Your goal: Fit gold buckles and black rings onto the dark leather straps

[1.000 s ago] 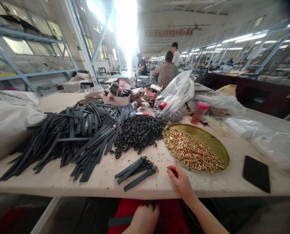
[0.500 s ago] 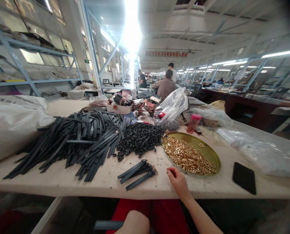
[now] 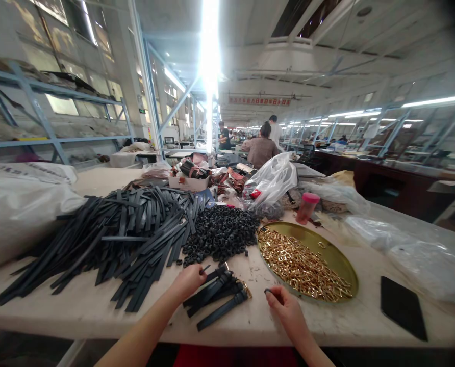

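Observation:
My left hand (image 3: 189, 281) is closed at the left edge of a small stack of finished-looking black straps (image 3: 214, 300) with gold buckles (image 3: 246, 290). Its fingers pinch a dark strap whose tip shows, though most of it is hidden. To the right, my right hand (image 3: 286, 306) hovers at the tray's near edge, thumb and forefinger closed on a small black loop (image 3: 267, 291). Behind the stack lies a heap of similar black loops (image 3: 222, 232). Gold buckles (image 3: 302, 262) cover much of a round gold tray (image 3: 336, 260).
A large pile of loose black straps (image 3: 135, 224) spreads across the left of the table. A pink-lidded jar (image 3: 307, 209), a clear plastic bag (image 3: 275, 178) and a phone-like black slab (image 3: 402, 307) lie around the tray. A white sack (image 3: 24, 214) bounds the far left. People sit farther back.
My left hand has come up from below the table edge to the strap stack, where another buckle now shows. A black loop now shows in my right fingertips. The view has tilted up.

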Demonstrator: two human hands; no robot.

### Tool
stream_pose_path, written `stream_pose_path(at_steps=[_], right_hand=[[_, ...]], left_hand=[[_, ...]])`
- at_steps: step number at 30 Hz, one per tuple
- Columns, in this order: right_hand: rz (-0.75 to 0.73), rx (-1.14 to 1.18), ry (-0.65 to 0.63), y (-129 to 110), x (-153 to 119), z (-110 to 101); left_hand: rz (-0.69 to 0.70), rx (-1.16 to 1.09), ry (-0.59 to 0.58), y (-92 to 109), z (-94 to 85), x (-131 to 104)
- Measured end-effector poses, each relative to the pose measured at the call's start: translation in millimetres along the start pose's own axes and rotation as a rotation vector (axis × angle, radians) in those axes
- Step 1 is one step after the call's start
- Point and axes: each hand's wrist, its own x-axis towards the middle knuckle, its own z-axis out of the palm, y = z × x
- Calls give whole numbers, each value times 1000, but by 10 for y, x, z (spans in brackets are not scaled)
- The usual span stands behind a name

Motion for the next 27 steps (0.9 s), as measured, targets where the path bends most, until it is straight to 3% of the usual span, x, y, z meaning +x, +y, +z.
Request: stream_pose_path(at_steps=[4,8,10,12,15,20,27], right_hand=[[34,25,-15,80,44,-12],[75,85,-85,68,32,41],[113,171,-164,-36,-30,99],[173,296,-249,-196,-110,157],[298,462,-293,-450,-185,205],[470,533,-373,-627,-164,191],[529,633,-390,-619,-143,220]], left_hand=[[-31,-273,-63,-19,-84,-123],[-53,-682,-289,180,-101,-411],[-132,-965,-455,317,15,-523],[-291,-1440,-659,434,198,-589],[-437,-1856,-817,525,503,-623],[-426,-1945,-933,492,838,-621],[-412,-1947,-884,471,909,-633]])
